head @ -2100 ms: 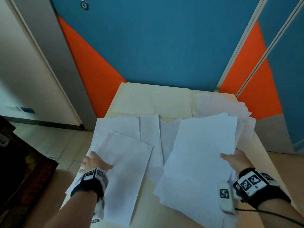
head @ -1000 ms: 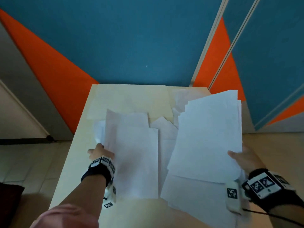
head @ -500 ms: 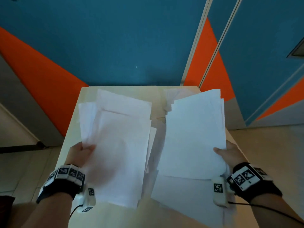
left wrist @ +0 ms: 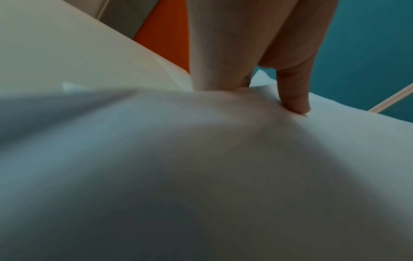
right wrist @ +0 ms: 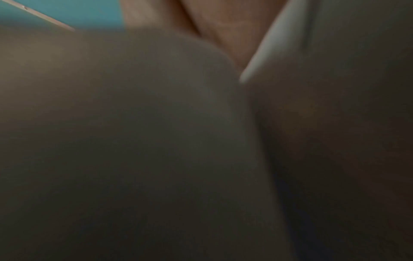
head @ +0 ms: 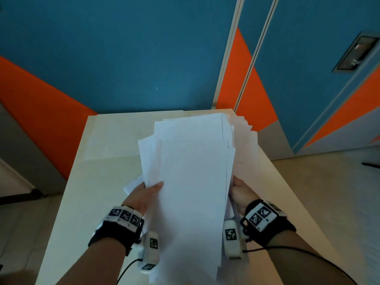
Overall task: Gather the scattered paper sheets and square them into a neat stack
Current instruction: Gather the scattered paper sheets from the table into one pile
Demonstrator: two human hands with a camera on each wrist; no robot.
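A loose pile of white paper sheets (head: 193,177) is lifted above the cream table (head: 98,182), its far edges fanned and uneven. My left hand (head: 147,193) grips the pile's left edge, thumb on top of the sheets. My right hand (head: 239,193) holds the right edge, its fingers hidden under the paper. In the left wrist view a thumb presses into the top sheet (left wrist: 201,167) beside the left hand (left wrist: 292,98). The right wrist view is dark and blurred, filled by paper (right wrist: 134,123) with a little of the right hand (right wrist: 219,26) showing.
The table stands against a blue and orange wall (head: 123,58). Its left half (head: 107,140) shows bare cream surface. Pale floor (head: 339,192) lies to the right, and tiled floor to the left. Cables run from both wrist bands.
The two separate bundles, one in each hand, have been brought together into one pile in the middle. Both hands moved inward. No sheets lie on the table's left side now.
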